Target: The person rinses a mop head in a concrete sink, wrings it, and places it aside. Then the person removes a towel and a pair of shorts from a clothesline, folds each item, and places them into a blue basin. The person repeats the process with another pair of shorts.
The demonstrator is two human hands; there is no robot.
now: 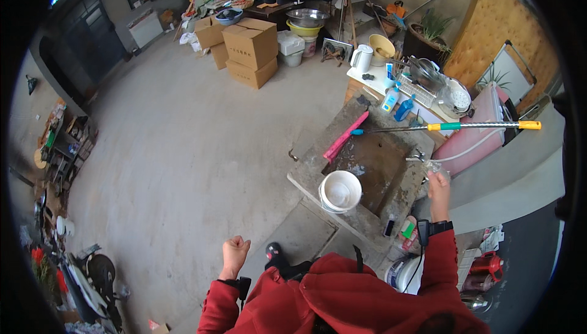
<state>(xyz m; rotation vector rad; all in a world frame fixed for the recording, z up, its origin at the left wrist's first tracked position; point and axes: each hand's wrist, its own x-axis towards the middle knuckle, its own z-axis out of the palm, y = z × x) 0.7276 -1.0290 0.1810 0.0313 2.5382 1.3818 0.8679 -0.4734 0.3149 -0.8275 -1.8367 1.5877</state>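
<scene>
My left hand (235, 252) is curled into a fist over the concrete floor, with nothing visible in it. My right hand (439, 194) has its fingers bent beside the metal tap (418, 154). Crumpled clear plastic (433, 166) shows at its fingertips; whether I grip it is unclear. Below the tap lies a wet concrete sink (380, 164). A white plastic bucket (340, 192) stands upright at the sink's near left edge. Across the sink's far side lies a mop (394, 129), its pink head (346, 137) along the left rim and its handle reaching right.
Behind the sink, a white-topped table (373, 82) holds a kettle (362, 57), bottles (404, 108) and a dish rack (417, 89). A pink storage bin (472, 127) flanks it. Cardboard boxes (251, 45) stand farther back. A small black object (389, 227) rests on the near rim.
</scene>
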